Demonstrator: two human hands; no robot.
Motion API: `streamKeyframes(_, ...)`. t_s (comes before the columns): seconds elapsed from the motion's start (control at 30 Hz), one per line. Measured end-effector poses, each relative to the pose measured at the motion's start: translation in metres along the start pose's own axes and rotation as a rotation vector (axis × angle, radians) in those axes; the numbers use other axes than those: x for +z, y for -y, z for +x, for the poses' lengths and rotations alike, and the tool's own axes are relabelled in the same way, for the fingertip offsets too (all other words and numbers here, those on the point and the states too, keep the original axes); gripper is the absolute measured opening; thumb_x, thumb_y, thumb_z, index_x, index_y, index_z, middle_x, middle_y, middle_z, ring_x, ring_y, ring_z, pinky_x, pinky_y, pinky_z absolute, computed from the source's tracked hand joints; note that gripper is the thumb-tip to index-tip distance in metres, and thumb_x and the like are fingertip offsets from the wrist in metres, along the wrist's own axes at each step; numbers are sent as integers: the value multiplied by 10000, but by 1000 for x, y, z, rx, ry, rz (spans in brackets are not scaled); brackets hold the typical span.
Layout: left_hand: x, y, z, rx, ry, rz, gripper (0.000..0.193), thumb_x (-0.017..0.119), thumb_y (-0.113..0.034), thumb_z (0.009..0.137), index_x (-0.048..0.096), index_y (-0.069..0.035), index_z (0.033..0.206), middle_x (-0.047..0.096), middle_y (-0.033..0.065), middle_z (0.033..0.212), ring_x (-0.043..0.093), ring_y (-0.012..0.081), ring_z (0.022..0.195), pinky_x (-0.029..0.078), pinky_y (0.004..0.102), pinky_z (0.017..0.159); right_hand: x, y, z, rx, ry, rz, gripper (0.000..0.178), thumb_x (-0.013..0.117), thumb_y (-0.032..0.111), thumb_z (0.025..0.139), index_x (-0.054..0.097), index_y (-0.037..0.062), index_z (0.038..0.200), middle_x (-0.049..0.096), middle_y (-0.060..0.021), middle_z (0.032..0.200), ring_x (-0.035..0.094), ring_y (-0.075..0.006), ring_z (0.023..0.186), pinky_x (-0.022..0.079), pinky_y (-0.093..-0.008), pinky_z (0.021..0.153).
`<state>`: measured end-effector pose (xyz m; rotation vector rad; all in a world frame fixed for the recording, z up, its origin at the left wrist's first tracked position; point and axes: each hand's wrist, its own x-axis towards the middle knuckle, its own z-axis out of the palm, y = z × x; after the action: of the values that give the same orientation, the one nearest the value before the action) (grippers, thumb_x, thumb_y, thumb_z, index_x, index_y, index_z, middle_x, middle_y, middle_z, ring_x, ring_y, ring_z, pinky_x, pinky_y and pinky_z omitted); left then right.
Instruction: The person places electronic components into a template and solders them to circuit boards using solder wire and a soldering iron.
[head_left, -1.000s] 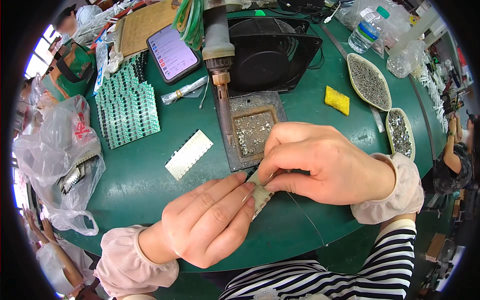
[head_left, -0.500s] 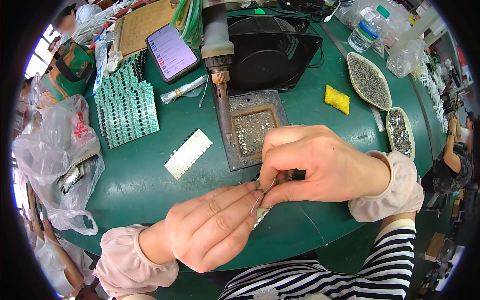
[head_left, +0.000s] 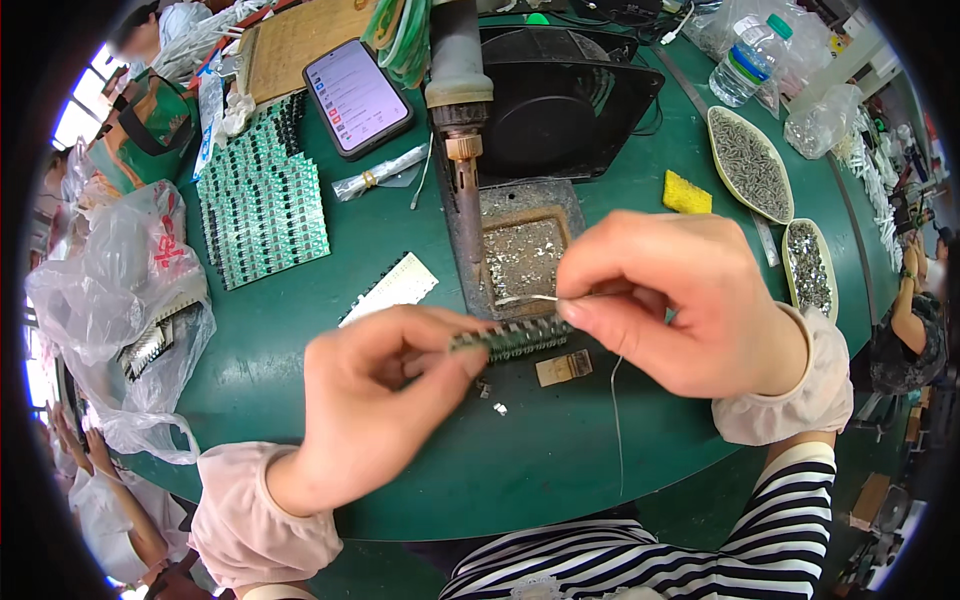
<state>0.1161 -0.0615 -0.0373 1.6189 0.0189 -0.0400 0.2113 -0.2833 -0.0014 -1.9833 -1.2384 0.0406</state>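
Two hands fill my head view: the left hand grips the left end of a board strip between thumb and fingers, while the right hand pinches a wire between thumb and forefinger. I see the strip between the hands, at the near side of the tray; whether it touches the table, I cannot tell. The wire points left, beyond the strip. A tan piece lies just nearer, and the iron stands farther left.
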Motion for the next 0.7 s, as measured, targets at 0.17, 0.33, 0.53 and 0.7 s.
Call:
streamKeyframes(0.17,-15,9,15,-303,-5,-454,35,653,-9,923,631,-8,896,693,62,917,654,86,810,568,255,780,15,-5,1,-148,-117,-145,136,700,-52,757,646,46,835,586,-37,663,502,-167,492,366,-298,461)
streamKeyframes(0.33,-16,6,18,-328,1,-512,63,641,-53,943,618,-43,886,675,28,893,649,90,810,588,294,800,22,-9,4,-181,-217,-193,151,716,-51,730,644,48,819,571,-36,645,493,-178,485,364,-311,458)
streamKeyframes(0.53,-18,-1,19,-326,1,-519,71,648,-70,943,612,-55,884,663,22,878,651,96,823,589,311,814,24,-10,6,-239,-263,-220,169,728,-56,721,645,43,829,578,-41,652,489,-175,485,356,-301,448)
streamKeyframes(0.7,-18,4,18,-268,-5,-510,92,631,-117,947,603,-57,883,691,58,933,680,121,819,619,295,770,26,-13,7,-274,-283,-235,182,733,-60,717,646,37,844,586,-44,660,486,-178,485,355,-302,450)
